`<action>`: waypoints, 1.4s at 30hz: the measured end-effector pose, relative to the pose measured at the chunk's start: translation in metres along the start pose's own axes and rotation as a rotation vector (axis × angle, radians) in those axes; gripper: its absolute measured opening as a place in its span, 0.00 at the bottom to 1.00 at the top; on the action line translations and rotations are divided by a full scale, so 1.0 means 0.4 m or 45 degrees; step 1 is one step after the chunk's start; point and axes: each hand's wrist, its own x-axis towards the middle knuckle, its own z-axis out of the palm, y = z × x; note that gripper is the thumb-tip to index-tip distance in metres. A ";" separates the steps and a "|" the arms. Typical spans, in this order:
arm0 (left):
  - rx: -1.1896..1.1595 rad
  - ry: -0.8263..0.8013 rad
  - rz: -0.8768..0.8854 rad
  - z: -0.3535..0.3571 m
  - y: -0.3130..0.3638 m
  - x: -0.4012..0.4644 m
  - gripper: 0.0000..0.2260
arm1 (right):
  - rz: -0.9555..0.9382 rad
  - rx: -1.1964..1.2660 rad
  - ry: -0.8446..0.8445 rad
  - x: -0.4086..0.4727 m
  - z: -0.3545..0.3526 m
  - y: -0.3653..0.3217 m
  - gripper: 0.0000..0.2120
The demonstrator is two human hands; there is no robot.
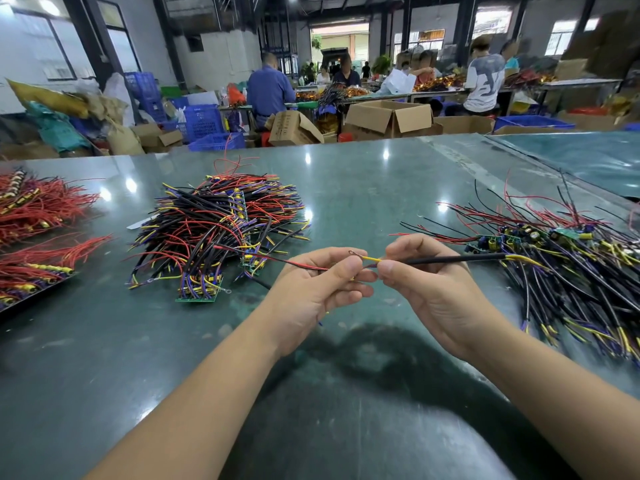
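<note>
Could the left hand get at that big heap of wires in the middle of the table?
Probably yes: the left hand is close to the heap, and nothing blocks the way over the table. It pinches a red wire, though, so it might have to let go first.

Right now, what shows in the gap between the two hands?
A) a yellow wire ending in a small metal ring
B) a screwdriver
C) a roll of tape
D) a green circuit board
A: a yellow wire with a small ring at its tip spans the gap between the left hand, which pinches a red wire, and the right hand, which pinches a black sleeve.
</note>
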 end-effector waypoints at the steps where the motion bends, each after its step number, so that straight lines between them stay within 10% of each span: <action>1: 0.019 0.010 0.006 0.001 -0.001 0.000 0.10 | 0.000 -0.008 0.007 0.000 -0.001 0.000 0.07; 42: 0.095 0.092 0.050 0.010 -0.006 0.002 0.11 | 0.093 -0.063 0.085 0.000 0.000 -0.002 0.09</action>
